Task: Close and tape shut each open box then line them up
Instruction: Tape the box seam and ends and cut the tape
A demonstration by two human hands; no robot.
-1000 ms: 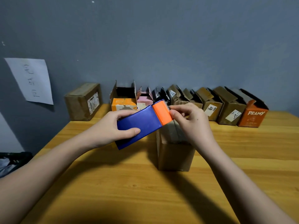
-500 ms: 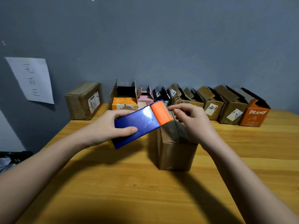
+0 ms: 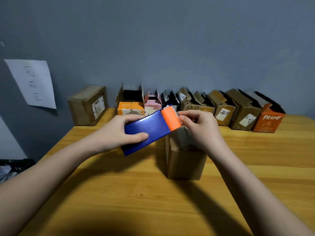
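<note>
I see my left hand [image 3: 117,133] gripping the blue tape dispenser [image 3: 146,132], thumb across its near face and fingers curled over the far side. The dispenser is tilted, its orange head [image 3: 170,118] raised toward the right and hanging just above the brown box [image 3: 185,160] that stands upright near the middle of the surface [image 3: 136,193]. My right hand [image 3: 202,128] sits at the orange head, fingers curled, thumb and forefinger pinching at the toothed edge there; I cannot make out the tape itself between them. The heel of that hand hides part of the box top, whose flaps look folded down.

Along the far edge of the surface runs a row of open boxes [image 3: 204,103] with flaps standing up: an orange-and-white one [image 3: 130,108] at its left end, then pink, black and several brown ones, ending at the right with an orange box printed PRAMY [image 3: 268,121]. A closed brown box [image 3: 88,106] stands apart at the far left corner. A sheet of paper [image 3: 32,82] with handwriting hangs on the grey wall above it.
</note>
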